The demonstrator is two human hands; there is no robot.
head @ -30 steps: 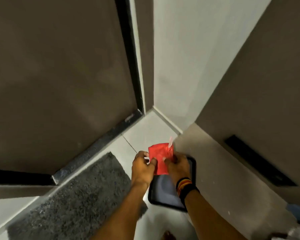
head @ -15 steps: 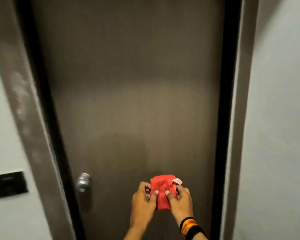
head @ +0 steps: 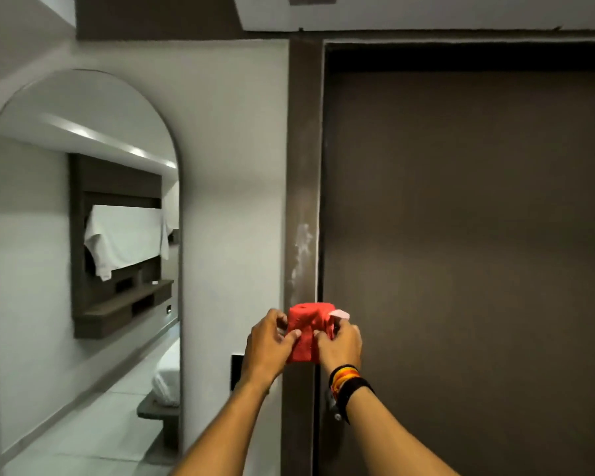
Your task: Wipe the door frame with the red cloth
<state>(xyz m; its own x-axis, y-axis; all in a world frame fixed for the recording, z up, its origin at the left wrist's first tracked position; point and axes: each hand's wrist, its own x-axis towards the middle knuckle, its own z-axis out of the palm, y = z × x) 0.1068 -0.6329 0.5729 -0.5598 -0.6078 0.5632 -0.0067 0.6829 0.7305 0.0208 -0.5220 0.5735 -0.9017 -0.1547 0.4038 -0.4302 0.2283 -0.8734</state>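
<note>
A folded red cloth (head: 308,333) with a small pale tag at its upper right is held up between both my hands. My left hand (head: 268,343) pinches its left edge and my right hand (head: 340,343), with dark and striped wristbands, pinches its right edge. The cloth is in front of the brown door frame (head: 303,166), whose left upright runs from top to bottom of the view. White smudges mark the upright just above the cloth. Whether the cloth touches the frame I cannot tell.
The dark brown door (head: 468,235) fills the right side, shut. Left of the frame is a white wall with an arched mirror (head: 83,235) showing a room. A small dark wall plate (head: 237,371) sits behind my left wrist.
The view has swung up from the floor corner to the door, then left to the frame's left upright. Both hands have kept hold of the red cloth and now hold it before the frame.
</note>
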